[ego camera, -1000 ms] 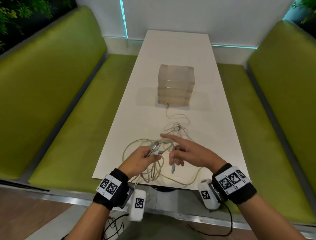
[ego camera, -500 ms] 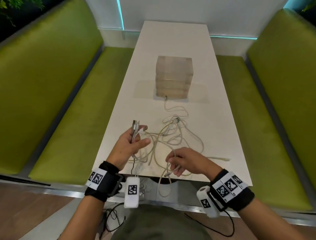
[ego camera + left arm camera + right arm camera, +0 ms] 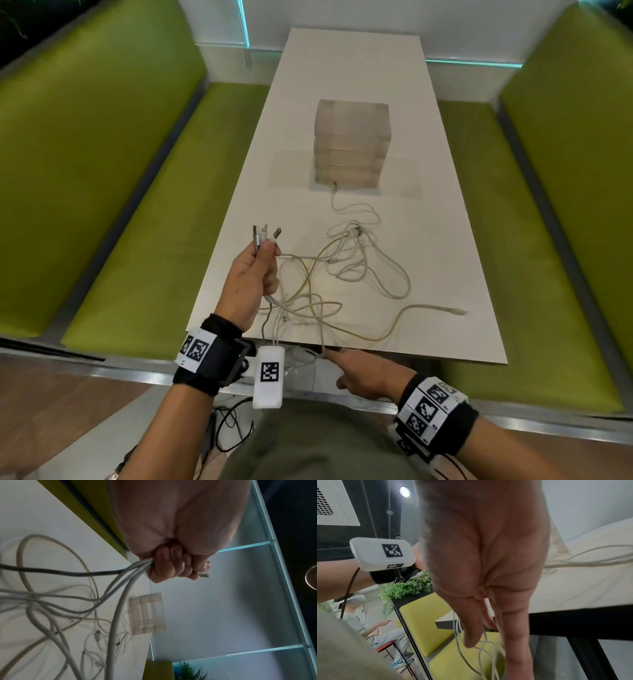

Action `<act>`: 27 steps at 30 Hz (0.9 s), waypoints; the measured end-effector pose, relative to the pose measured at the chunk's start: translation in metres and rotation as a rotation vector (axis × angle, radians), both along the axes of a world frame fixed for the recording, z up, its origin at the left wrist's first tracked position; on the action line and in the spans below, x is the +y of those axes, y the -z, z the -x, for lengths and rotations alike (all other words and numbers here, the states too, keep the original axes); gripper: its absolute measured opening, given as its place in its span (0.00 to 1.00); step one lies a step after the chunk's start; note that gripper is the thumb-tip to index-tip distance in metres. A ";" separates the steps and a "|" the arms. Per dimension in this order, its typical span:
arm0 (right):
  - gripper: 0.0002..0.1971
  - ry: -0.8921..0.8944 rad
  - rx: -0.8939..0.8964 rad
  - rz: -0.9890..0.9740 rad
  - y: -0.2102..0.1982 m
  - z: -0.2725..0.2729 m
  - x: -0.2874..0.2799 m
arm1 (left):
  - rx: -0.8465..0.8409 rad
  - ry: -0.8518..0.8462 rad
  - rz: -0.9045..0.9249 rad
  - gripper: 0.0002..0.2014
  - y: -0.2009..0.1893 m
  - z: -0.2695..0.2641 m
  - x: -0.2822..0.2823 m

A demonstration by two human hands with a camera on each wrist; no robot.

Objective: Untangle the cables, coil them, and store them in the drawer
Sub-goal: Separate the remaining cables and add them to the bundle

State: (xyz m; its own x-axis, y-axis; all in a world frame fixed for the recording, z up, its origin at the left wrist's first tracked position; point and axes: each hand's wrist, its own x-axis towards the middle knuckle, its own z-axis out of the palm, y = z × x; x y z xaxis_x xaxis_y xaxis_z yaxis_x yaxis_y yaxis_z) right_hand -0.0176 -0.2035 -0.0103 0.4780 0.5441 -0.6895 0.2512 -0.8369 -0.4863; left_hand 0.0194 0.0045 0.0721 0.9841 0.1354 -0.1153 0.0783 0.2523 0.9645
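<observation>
Gripping a bundle of cable ends in the left hand [image 3: 251, 281], raised above the near left part of the white surface [image 3: 445, 240], fingers [image 3: 164, 568] curled tight round several strands, with metal plugs [image 3: 265, 236] sticking up past the knuckles. Trailing down from that fist into the tangle of cables [image 3: 342, 274], lying loose and crossed over the near half of the surface. Reaching with the right hand [image 3: 363, 373] just below the near edge, fingers [image 3: 471, 628] extended and close together, with thin white strands [image 3: 481, 653] hanging over the edge and running between and past them; impossible to tell whether actually pinching a strand or merely touching it. Stretching out to the right, one yellowish cable end [image 3: 455, 311] lying flat, apart from the knot and short of the right edge. Standing further back at mid-surface, the translucent drawer unit [image 3: 352, 144], with one cable tip [image 3: 334, 186] touching its front base. Leaving bare surface behind and on both sides of the drawer unit, with green benches [image 3: 137, 205] flanking both long edges.
</observation>
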 end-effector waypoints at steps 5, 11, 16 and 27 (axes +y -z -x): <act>0.22 -0.009 -0.047 0.008 -0.013 -0.009 -0.006 | 0.024 -0.062 0.100 0.15 -0.001 -0.005 0.003; 0.13 0.325 -0.116 -0.123 -0.025 -0.027 -0.004 | 0.023 -0.070 0.162 0.15 -0.005 -0.007 -0.002; 0.24 0.296 -0.170 -0.168 -0.011 -0.039 0.017 | 0.020 -0.065 0.170 0.15 -0.008 -0.007 -0.004; 0.12 -0.060 -0.165 -0.047 -0.012 -0.042 0.025 | 0.013 -0.080 0.175 0.15 -0.008 -0.007 -0.001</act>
